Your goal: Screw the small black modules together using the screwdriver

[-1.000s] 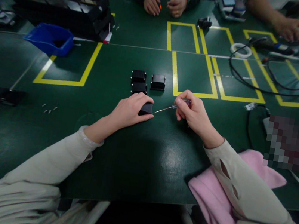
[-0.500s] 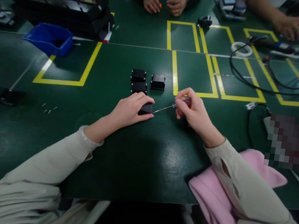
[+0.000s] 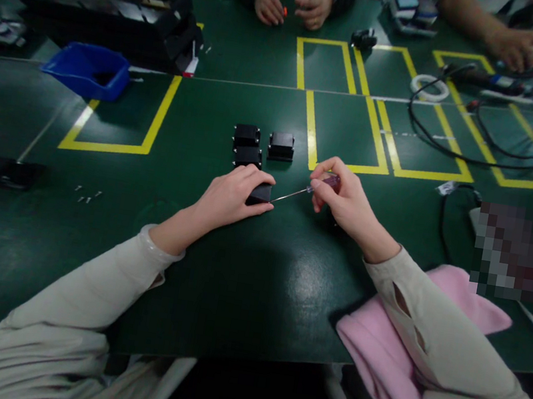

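My left hand [image 3: 231, 195] is closed round a small black box-shaped part [image 3: 260, 194] on the green table, thumb on its near side and fingers over its far side. In my right hand [image 3: 341, 191] is a screwdriver [image 3: 327, 183], its purplish clear handle pinched between thumb and fingers. The thin metal shaft slants down leftward, and its tip meets the right end of the held part. Just beyond my left hand are three similar black parts: one at the back [image 3: 247, 134], one nearer [image 3: 248, 155] and one to the right [image 3: 282, 145].
Several small screws [image 3: 88, 200] lie to the left. A blue bin [image 3: 89, 70] stands before stacked black trays [image 3: 108, 16]. Pink cloth [image 3: 384, 353] lies under my right forearm. Cables [image 3: 475, 158] spread at the right. Across the table are a co-worker's hands [image 3: 312, 10].
Both my hands and the held part stay almost in place. The screwdriver handle looks slightly turned in my right fingers, its tip still at the part's end.
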The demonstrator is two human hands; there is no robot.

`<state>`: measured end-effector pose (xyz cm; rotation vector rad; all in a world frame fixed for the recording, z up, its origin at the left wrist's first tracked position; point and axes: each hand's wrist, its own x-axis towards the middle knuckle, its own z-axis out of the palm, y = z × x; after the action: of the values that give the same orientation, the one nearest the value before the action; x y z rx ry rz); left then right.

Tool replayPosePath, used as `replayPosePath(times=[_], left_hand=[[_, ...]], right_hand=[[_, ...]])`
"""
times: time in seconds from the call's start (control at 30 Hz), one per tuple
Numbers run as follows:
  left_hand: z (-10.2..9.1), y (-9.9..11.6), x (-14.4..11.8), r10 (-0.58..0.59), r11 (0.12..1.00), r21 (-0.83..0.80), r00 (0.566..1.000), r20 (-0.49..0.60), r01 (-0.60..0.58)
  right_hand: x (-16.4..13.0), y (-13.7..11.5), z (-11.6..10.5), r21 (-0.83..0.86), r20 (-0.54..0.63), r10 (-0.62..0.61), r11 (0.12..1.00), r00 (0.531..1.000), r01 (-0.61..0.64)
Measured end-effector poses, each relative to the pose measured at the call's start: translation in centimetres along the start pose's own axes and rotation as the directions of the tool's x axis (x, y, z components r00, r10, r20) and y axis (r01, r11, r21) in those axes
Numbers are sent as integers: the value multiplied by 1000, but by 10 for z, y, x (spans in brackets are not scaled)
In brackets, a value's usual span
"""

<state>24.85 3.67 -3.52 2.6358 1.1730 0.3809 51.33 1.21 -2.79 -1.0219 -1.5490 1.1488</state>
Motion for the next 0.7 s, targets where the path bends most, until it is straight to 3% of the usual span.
replayPosePath(times=[0.7], left_hand=[[-1,0,0,-8,1000,-4,1000,11,8]], right_hand=[[0,-1,0,14,11,18,1000,1000,-18]])
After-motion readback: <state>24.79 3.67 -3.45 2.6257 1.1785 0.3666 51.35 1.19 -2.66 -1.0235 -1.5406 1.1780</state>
